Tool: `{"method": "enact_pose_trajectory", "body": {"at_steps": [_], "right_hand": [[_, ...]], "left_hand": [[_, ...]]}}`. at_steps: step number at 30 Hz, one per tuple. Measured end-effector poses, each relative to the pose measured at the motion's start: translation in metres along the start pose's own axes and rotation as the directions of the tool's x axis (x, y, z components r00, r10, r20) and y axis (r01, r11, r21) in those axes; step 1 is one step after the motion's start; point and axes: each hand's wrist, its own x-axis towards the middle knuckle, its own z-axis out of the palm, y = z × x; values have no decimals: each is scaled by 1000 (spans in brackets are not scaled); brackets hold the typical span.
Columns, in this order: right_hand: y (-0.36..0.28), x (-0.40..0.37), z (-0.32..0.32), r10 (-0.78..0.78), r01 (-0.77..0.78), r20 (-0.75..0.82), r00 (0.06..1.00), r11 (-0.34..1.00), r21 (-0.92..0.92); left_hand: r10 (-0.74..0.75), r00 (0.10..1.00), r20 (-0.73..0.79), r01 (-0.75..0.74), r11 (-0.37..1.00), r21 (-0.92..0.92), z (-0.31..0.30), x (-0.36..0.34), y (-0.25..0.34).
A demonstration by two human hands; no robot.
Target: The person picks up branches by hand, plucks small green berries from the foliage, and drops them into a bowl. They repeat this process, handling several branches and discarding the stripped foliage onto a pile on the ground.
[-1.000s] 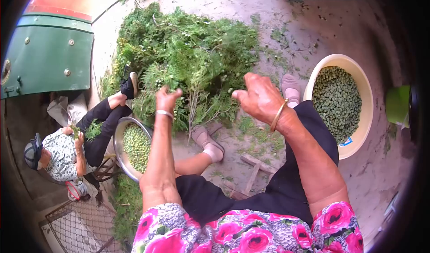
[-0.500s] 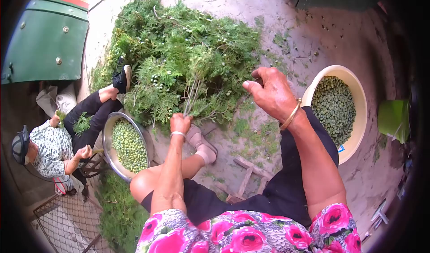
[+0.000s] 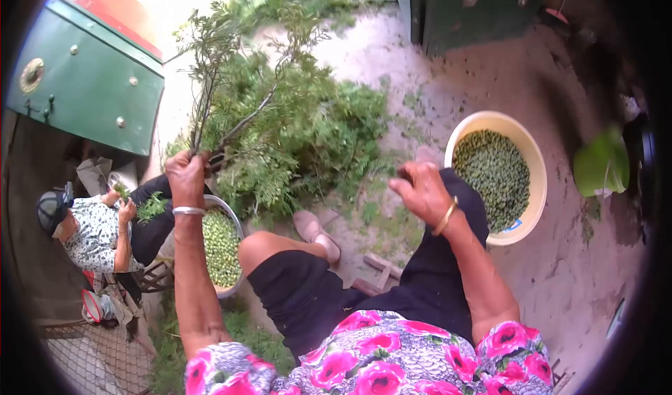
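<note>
My left hand (image 3: 187,179) is raised at the left, closed round the bare stems of leafy evergreen branches (image 3: 245,121). Their green sprays fan upward and away from me. Over my right knee is my right hand (image 3: 424,193), its fingers curled in towards the thumb; whatever they may hold is hidden. A cream basin (image 3: 540,188) stands just right of that hand, filled with small green cones (image 3: 491,178). Beyond my feet lies a pile of cut evergreen branches (image 3: 353,118), partly covered by the raised ones.
At the left a seated person (image 3: 98,227) handles green sprigs beside a metal basin (image 3: 241,235) of lighter green cones. A small wooden stool (image 3: 383,269) is between my legs. On the right stands a bright green bucket (image 3: 600,164). Green metal doors (image 3: 91,73) frame the space.
My left hand has lifted and moved left with the branches, away from the pile. The right hand is lower, with its fingers more curled. The view has shifted.
</note>
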Motion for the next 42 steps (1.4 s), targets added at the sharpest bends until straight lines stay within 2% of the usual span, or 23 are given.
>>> {"method": "enact_pose_trajectory", "body": {"at_steps": [2,4,6,10,12,14,17,20,21,22,23,24,25,26,28,29,32,34,36,38,40,41,42], "right_hand": [[-13,-26,1,-19,18,10,1000,997,69],[-27,-50,5,-33,33,5,999,997,69],[-42,-72,6,-22,21,14,1000,998,57],[-70,-104,-6,-27,26,6,1000,998,61],[-82,-122,-18,61,-44,-58,996,964,263],[-69,-138,-22,158,-128,-13,987,842,524],[-58,-163,-38,295,-261,77,952,658,706],[-22,-194,-51,299,-225,79,951,494,840],[49,-213,-33,-95,170,-229,969,926,336],[60,-233,-39,-66,142,-222,973,929,343],[67,-249,-44,279,-102,-100,955,627,773],[68,-259,-48,498,-247,164,852,106,963],[29,-257,-59,376,-145,62,925,197,970],[28,-261,-64,380,-153,70,922,193,969],[31,-269,-70,346,-119,-44,937,435,893],[27,-266,-70,460,-148,-70,885,421,895],[46,-261,-83,535,-271,-63,843,522,809],[30,-254,-90,602,-299,-66,796,485,822],[21,-247,-94,639,-247,-164,751,503,828],[7,-245,-99,632,-205,-244,735,550,809],[-28,-235,-95,424,-114,-537,729,849,515],[-37,-232,-88,269,-4,-547,792,899,437],[-47,-230,-81,225,-23,-458,860,914,405]], "left_hand": [[-17,999,-31,9,976,-219,-19,-8,-14],[-99,995,-32,93,985,-144,-38,-45,45],[-187,982,3,182,952,-245,-57,-72,61],[-148,988,48,155,926,-345,-83,-119,84],[-107,986,126,147,918,-369,-93,-142,81],[-99,980,174,160,909,-384,-95,-166,84],[-119,954,273,216,909,-357,-102,-197,78],[-98,907,410,262,892,-368,-99,-221,54],[-96,887,451,264,908,-326,-97,-227,43],[-84,867,491,246,929,-277,-90,-233,41],[-71,861,503,209,952,-224,-83,-241,37],[-55,859,510,166,971,-175,-75,-247,29],[-50,787,615,111,992,-62,-69,-244,16],[-58,785,617,118,991,-57,-62,-246,10],[-74,716,695,157,986,-58,-40,-245,19],[-34,676,736,39,999,11,-34,-238,16],[-132,690,712,141,989,46,-17,-232,-13],[-109,715,691,230,970,-84,-8,-234,-11],[-19,762,647,-68,992,110,-10,-226,6],[-9,780,626,-100,985,139,-10,-224,1],[320,749,580,-576,747,332,-7,-226,40],[255,751,609,-537,772,340,-4,-229,57],[260,744,616,-544,771,332,0,-233,65]]}}
